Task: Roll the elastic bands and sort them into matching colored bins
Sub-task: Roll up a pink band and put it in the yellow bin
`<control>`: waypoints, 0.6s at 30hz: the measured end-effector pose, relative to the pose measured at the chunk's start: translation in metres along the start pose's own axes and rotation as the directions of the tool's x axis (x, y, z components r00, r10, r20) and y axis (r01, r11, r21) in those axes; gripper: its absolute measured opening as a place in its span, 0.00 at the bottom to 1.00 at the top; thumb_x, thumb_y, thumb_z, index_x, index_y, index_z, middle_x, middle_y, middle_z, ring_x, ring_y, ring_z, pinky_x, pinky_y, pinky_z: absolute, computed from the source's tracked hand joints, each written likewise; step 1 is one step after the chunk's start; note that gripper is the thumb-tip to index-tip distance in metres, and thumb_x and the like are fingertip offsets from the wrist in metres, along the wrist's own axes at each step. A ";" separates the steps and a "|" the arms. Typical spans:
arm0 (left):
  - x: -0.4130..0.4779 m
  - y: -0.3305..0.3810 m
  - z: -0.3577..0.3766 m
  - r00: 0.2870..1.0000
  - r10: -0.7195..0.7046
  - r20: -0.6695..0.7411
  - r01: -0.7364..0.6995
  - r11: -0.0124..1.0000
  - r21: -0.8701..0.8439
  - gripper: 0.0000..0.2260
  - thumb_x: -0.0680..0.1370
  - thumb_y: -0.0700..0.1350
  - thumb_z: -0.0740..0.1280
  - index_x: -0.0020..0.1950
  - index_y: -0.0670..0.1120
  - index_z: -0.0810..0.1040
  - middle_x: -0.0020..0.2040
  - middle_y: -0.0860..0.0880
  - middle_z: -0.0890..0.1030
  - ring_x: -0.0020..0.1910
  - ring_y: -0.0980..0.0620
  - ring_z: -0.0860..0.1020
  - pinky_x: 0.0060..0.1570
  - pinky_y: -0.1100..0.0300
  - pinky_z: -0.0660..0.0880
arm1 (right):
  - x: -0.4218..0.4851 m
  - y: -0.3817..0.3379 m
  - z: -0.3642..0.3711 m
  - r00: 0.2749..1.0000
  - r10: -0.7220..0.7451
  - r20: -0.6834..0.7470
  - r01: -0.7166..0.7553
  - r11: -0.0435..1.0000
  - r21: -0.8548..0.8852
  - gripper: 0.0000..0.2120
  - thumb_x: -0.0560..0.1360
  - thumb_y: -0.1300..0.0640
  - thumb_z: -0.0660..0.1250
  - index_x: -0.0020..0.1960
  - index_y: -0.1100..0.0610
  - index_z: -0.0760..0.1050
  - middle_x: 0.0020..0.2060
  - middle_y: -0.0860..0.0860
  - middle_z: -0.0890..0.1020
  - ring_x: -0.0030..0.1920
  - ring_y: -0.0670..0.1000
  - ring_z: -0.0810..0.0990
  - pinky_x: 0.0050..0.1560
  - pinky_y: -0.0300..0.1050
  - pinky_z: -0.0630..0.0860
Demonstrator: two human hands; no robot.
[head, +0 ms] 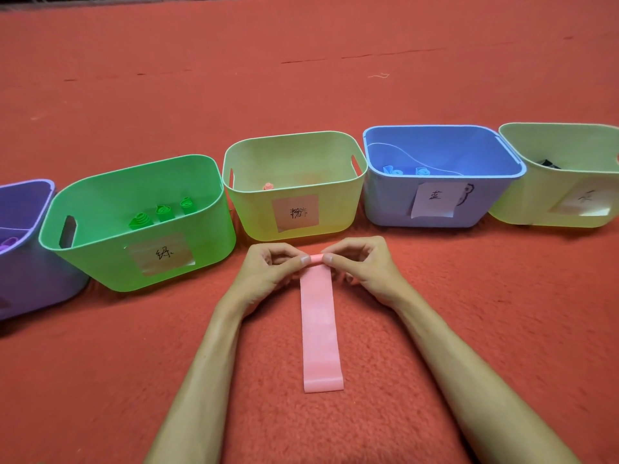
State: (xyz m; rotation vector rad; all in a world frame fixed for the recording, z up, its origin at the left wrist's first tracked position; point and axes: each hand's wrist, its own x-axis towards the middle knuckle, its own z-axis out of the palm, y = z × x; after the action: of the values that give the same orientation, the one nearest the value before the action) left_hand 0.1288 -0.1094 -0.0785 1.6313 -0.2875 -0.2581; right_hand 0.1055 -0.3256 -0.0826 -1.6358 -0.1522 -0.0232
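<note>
Left hand and right hand each clamp their grip on the far end of the band, seemingly a small roll; likely thin, limp and stretchy, it needs holding at both edges.

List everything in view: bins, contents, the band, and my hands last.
Carpet: one, orange-red, under everything.
Purple bin: one, purple, far left, partly out of frame.
Purple roll: one seen, purple, inside it.
Green bin: one, green, second from left.
Green rolls: three, green, inside it.
Middle bin: one, pale yellow-green, pink label, ahead of the hands.
Pink roll: one, pink, inside it.
Blue bin: one, blue, right of the middle bin.
Blue rolls: two seen, blue, inside it.
Right bin: one, pale yellow-green, far right; something dark inside.
Pink band: one, pink, flat on the carpet, far end rolled up.
Left hand: one, pinches the rolled end's left side.
Right hand: one, pinches its right side.
</note>
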 end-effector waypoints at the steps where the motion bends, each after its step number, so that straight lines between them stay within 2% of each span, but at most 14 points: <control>1: 0.000 0.000 0.000 1.000 0.002 0.000 -0.002 1.000 -0.001 0.06 0.78 0.37 0.73 0.50 0.33 0.84 0.31 0.50 0.80 0.27 0.59 0.72 0.27 0.70 0.66 | 0.000 0.000 0.000 1.000 0.003 0.002 -0.003 1.000 0.000 0.06 0.76 0.65 0.75 0.52 0.67 0.84 0.34 0.52 0.85 0.29 0.43 0.79 0.27 0.35 0.70; 4: 0.000 -0.001 0.000 1.000 0.000 0.000 0.000 0.999 -0.042 0.07 0.77 0.34 0.73 0.51 0.30 0.83 0.32 0.50 0.82 0.29 0.60 0.75 0.30 0.71 0.69 | 0.001 0.001 -0.001 1.000 0.021 0.017 -0.020 1.000 -0.013 0.06 0.77 0.64 0.74 0.51 0.67 0.84 0.31 0.51 0.84 0.27 0.43 0.78 0.26 0.34 0.68; 7: -0.002 0.000 -0.001 1.000 0.003 -0.004 -0.003 0.998 -0.063 0.08 0.75 0.34 0.75 0.51 0.32 0.83 0.36 0.44 0.83 0.33 0.56 0.77 0.34 0.68 0.72 | 0.002 0.003 0.003 0.999 0.037 0.018 -0.036 0.999 -0.028 0.08 0.79 0.61 0.72 0.48 0.68 0.83 0.27 0.48 0.81 0.25 0.42 0.75 0.26 0.34 0.68; 11: -0.001 -0.001 0.000 1.000 0.005 -0.018 -0.006 0.998 -0.059 0.06 0.75 0.34 0.76 0.50 0.34 0.84 0.38 0.41 0.83 0.35 0.53 0.78 0.35 0.66 0.74 | 0.003 0.006 0.005 0.999 0.023 0.022 -0.022 0.998 -0.052 0.07 0.79 0.63 0.72 0.48 0.68 0.83 0.27 0.47 0.81 0.26 0.42 0.75 0.28 0.35 0.70; 18: 0.003 -0.004 0.005 1.000 0.000 -0.025 0.001 0.998 0.055 0.08 0.79 0.41 0.72 0.48 0.36 0.86 0.30 0.52 0.79 0.27 0.60 0.71 0.28 0.70 0.66 | 0.003 0.005 0.003 1.000 0.009 0.024 -0.008 1.000 -0.020 0.06 0.78 0.65 0.73 0.49 0.70 0.83 0.29 0.46 0.83 0.27 0.42 0.77 0.28 0.34 0.70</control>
State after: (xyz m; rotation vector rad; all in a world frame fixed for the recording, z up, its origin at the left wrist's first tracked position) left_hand 0.1300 -0.1143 -0.0827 1.6877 -0.2773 -0.2315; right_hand 0.1084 -0.3228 -0.0873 -1.6572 -0.1641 0.0015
